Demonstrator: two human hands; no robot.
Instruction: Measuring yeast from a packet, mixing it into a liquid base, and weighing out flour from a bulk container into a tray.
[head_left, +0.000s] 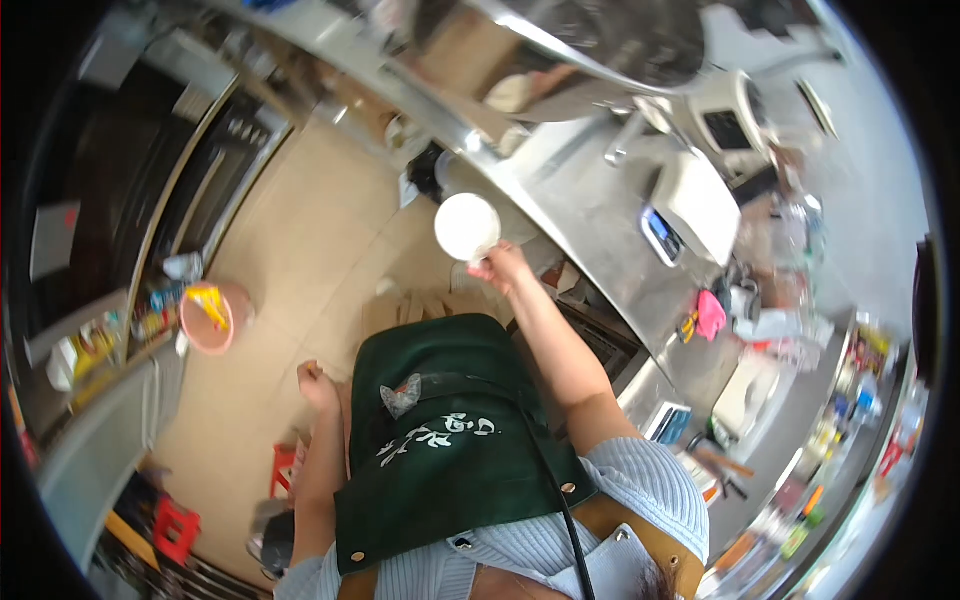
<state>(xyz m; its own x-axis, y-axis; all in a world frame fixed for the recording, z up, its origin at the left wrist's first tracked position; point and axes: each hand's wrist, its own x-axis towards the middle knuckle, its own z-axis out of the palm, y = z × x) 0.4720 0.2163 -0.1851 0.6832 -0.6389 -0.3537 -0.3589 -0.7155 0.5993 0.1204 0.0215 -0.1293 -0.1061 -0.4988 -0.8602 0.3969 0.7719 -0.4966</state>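
Observation:
My right hand [500,266] is closed on the edge of a white round object [467,227], which looks like a small bowl or a lid. It is held out over the floor, left of the steel counter [590,215]. Its inside shows plain white; whether anything lies in it I cannot make out. My left hand [318,386] hangs low beside my dark green apron [450,360], fingers curled, with nothing visible in them.
A large shiny steel mixing bowl [640,40] stands at the top. On the counter are a white scale [697,205] with a lit display and a pink cloth-like item [711,315]. Leftward are a pink bin [215,335], an oven [215,185] and a red stool [177,530].

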